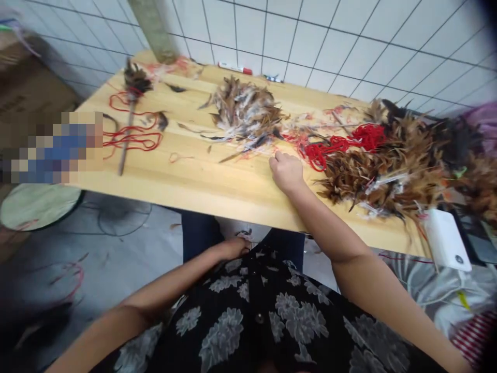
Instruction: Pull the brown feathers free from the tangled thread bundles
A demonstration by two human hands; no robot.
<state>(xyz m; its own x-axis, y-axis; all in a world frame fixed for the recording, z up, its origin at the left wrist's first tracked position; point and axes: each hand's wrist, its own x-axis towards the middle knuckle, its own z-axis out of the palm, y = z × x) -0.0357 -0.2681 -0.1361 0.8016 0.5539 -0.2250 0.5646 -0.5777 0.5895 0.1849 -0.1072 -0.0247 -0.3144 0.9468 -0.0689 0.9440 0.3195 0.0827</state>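
Note:
My right hand (286, 171) rests on the wooden table (186, 181), fingers curled, just below the middle pile of brown and white feathers (246, 109). What it may hold is hidden. Down at my lap, below the table's front edge, is my left hand (233, 247); its fingers are curled near something small and dark that I cannot make out. Tangled red cord (341, 145) lies to the right of my right hand, beside a large heap of brown feathers (380, 171). On the left, a stick (126, 137) with dark feathers at its top lies over loops of red string.
Two markers (235, 68) lie by the tiled wall. A white device (448, 239) sits at the table's right front corner. A round stool (41, 206) and a cardboard box (34, 77) stand at the left. Feather scraps are scattered about.

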